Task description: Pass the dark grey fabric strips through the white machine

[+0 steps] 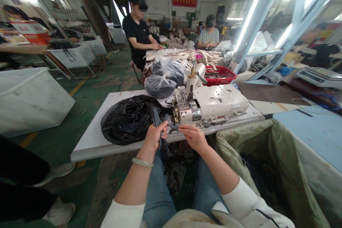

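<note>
White counter (91, 139) on green floor (93, 96): cream machine (216, 99) on top, black plastic bag (123, 124) to machine's L. Person's L hand (155, 135) is closed round a bunch of dark strips (156, 117) at counter's front edge; R hand (194, 137) pinches one strip's (173, 127) end btwn thumb & fingers, nr machine. Open green sack (272, 135) to R.

A black bag (125, 123) lies left of the machine (219, 101). In front, the left hand (155, 136) clutches strips (156, 117) — the right hand (194, 138) pinches one.
</note>
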Action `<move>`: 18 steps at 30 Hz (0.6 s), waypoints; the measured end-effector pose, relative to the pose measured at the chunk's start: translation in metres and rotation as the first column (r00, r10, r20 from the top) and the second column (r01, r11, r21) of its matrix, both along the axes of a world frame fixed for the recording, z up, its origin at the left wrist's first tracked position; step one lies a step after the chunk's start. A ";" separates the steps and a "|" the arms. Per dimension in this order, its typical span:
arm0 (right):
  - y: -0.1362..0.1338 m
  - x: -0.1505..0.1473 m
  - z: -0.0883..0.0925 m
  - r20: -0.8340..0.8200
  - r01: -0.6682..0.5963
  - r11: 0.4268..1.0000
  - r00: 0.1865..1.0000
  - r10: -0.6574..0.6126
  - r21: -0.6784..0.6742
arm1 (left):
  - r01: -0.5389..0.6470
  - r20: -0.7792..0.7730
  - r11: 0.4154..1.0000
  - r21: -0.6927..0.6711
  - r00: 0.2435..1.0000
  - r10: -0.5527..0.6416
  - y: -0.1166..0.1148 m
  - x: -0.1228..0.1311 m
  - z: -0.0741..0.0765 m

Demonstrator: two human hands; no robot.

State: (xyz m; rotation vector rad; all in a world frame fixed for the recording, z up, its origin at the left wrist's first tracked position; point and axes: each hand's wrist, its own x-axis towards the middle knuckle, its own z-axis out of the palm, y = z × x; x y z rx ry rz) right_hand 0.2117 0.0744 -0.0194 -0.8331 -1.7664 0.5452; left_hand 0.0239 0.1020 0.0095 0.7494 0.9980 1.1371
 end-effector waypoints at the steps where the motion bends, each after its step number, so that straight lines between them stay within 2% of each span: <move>1: -0.001 -0.001 0.002 -0.022 -0.071 0.995 0.997 0.069 -0.077 | 0.005 -0.001 1.000 0.005 1.000 -0.005 0.002 0.000 0.000; 2: 0.000 -0.002 0.003 -0.076 -0.154 0.970 0.987 0.142 -0.188 | 0.014 -0.004 1.000 0.009 1.000 -0.014 0.004 0.000 0.000; 3: 0.001 -0.004 0.004 -0.159 -0.249 0.914 0.965 0.207 -0.320 | 0.024 -0.009 1.000 0.012 1.000 -0.024 0.006 0.002 0.000; 4: 0.004 -0.006 0.005 -0.252 -0.339 0.825 0.936 0.246 -0.452 | 0.035 -0.013 0.999 0.014 0.999 -0.035 0.009 0.004 -0.001; 6: 0.015 -0.010 0.004 -0.390 -0.416 0.632 0.901 0.189 -0.654 | 0.049 -0.020 0.999 0.014 0.999 -0.049 0.017 0.011 -0.003; 7: 0.022 -0.012 0.003 -0.410 -0.403 0.567 0.904 0.124 -0.718 | 0.048 -0.020 0.999 0.012 0.999 -0.047 0.022 0.014 -0.005; 8: 0.031 -0.012 0.001 -0.403 -0.368 0.534 0.914 0.054 -0.761 | 0.040 -0.018 0.999 0.010 0.999 -0.040 0.027 0.017 -0.006; 11: 0.061 -0.003 -0.004 -0.368 -0.251 0.540 0.922 -0.119 -0.803 | -0.019 0.008 1.000 0.007 1.000 0.019 0.045 0.020 -0.006; 14: 0.086 0.015 -0.006 -0.362 -0.174 0.555 0.899 -0.248 -0.813 | -0.089 0.049 0.996 0.005 0.995 0.088 0.057 0.011 -0.004; 18: 0.100 0.028 -0.006 -0.366 -0.127 0.554 0.864 -0.346 -0.823 | -0.124 0.081 0.992 -0.020 0.989 0.125 0.059 -0.001 -0.007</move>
